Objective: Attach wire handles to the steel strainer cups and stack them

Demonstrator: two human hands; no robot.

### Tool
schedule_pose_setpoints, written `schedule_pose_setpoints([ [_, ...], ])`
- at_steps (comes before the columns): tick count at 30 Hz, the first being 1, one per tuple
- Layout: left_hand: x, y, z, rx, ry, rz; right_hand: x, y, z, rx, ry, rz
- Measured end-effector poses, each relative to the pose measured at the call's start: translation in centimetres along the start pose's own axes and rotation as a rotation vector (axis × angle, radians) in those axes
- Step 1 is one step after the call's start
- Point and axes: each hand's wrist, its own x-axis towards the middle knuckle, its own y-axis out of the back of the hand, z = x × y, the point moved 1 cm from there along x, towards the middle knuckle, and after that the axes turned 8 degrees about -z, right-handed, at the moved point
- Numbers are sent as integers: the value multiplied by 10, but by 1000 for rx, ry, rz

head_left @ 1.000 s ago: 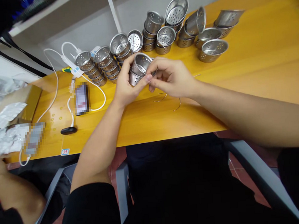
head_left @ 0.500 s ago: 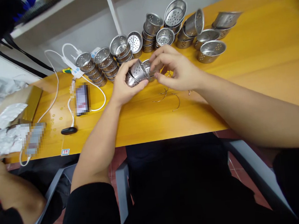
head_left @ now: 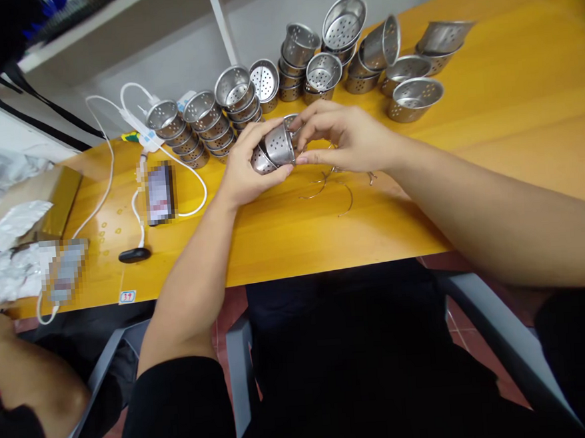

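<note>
My left hand (head_left: 246,169) is wrapped round perforated metal cups (head_left: 278,145), which lie tilted on their sides above the table. Fingers and thumb of my right hand (head_left: 334,136) close on the rim at the cups' right end; whether they also hold something small there is hidden. Thin curved wires (head_left: 343,195) lie on the table just below and right of my hands. Behind them stand stacks of similar perforated cups, among them a tall stack (head_left: 205,121) to the left and a single cup (head_left: 414,100) to the right.
On the yellow table (head_left: 284,246) at left are a phone (head_left: 159,195), white cables, a power strip (head_left: 151,141), a black oval object (head_left: 135,255) and another blurred device (head_left: 69,269). A cardboard box (head_left: 60,198) and plastic bags sit far left, near another person's arm (head_left: 27,371).
The cups in my left hand have turned and shifted slightly right. My right hand has moved a little down, its fingers now closed at the rim.
</note>
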Motion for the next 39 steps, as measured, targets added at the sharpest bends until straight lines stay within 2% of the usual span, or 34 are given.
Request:
schedule_pose_setpoints([
  [8,3,0,-17,7,-80,-8,2,5,-17,11,-83,13],
  [13,4,-1,-21,-17,-113,0,3,2,-23,229,-155,66],
  [16,1,-1,-21,-5,-77,31,3,0,-18,326,-129,66],
  [19,-2,1,-20,24,58,79,1,8,-4,131,-39,127],
  [22,-3,3,-19,17,173,128,-5,26,23,-129,-59,180],
  [23,-2,4,-19,8,190,141,-8,33,35,-181,-84,154],
  [25,-2,4,-18,-8,203,150,-15,45,58,-264,-101,13],
  [27,-1,3,-17,-15,204,146,-21,53,77,-303,-57,-119],
  [30,-1,2,-16,-16,199,145,-24,59,88,-335,-20,-191],
  [33,-1,1,-16,-11,191,151,-22,58,77,-334,-104,-151],
  [36,-1,1,-13,-4,195,133,-16,53,47,-257,-211,-12],
  [39,0,-1,-6,-20,203,119,-11,39,15,-131,-183,89],
])
